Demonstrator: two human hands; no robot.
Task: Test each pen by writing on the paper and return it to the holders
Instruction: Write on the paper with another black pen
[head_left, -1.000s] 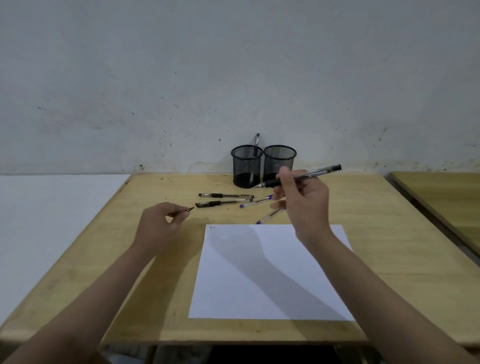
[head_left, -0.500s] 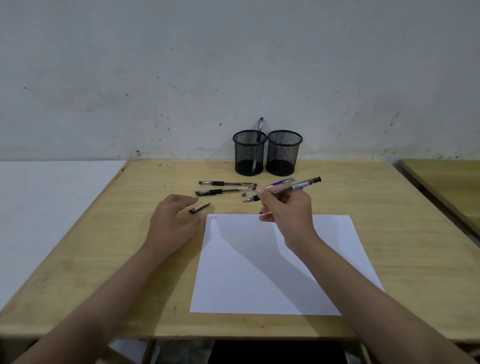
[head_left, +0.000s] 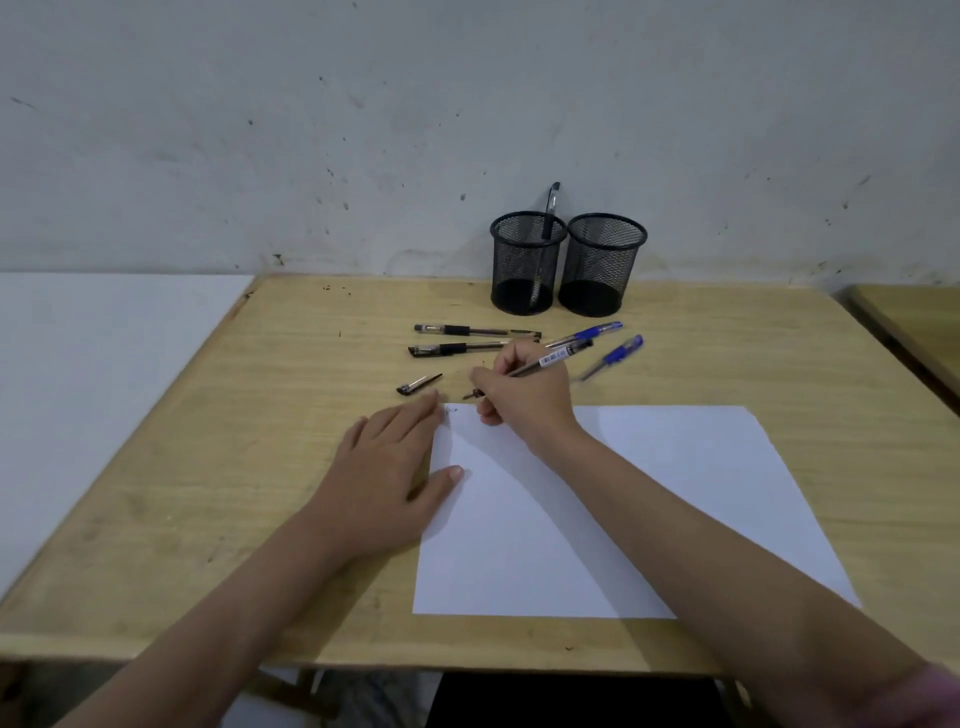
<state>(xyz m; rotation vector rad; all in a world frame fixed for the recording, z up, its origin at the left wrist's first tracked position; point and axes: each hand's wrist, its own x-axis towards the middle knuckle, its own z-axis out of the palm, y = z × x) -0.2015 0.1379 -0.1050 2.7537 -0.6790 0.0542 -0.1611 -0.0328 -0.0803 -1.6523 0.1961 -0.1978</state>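
Wooden desk (head_left: 727, 364), light tan, stands against a scuffed grey-white wall (head_left: 363, 130); a white surface (head_left: 104, 364) adjoins it on the left and a second wooden tabletop (head_left: 914, 332) on the right.

Item under test: a clear-barrelled black pen (head_left: 550, 358), uncapped, gripped in the right hand (head_left: 524, 395) with fingers curled round the barrel. Its tip (head_left: 470, 396) points down-left just beyond the top-left corner of the white sheet of paper (head_left: 623, 493); contact with the sheet cannot be confirmed. A small ink mark (head_left: 451, 410) is visible at that corner.

Left hand (head_left: 395, 467) lies flat with fingers straight, palm down, on the desk and the sheet's left edge, thumb on the paper.

A detached black pen cap (head_left: 418, 384) lies on the desk just beyond the left fingertips.

Further back lie two black-grip pens (head_left: 467, 330), roughly parallel, and to the right two blue-capped pens (head_left: 615, 353), one partly behind the held pen.

Two black wire-mesh cylindrical holders (head_left: 602, 265) stand side by side, touching or nearly so, at the wall edge. The left holder (head_left: 527, 265) contains one pen (head_left: 550, 208) leaning upright; no contents are visible in the right holder.
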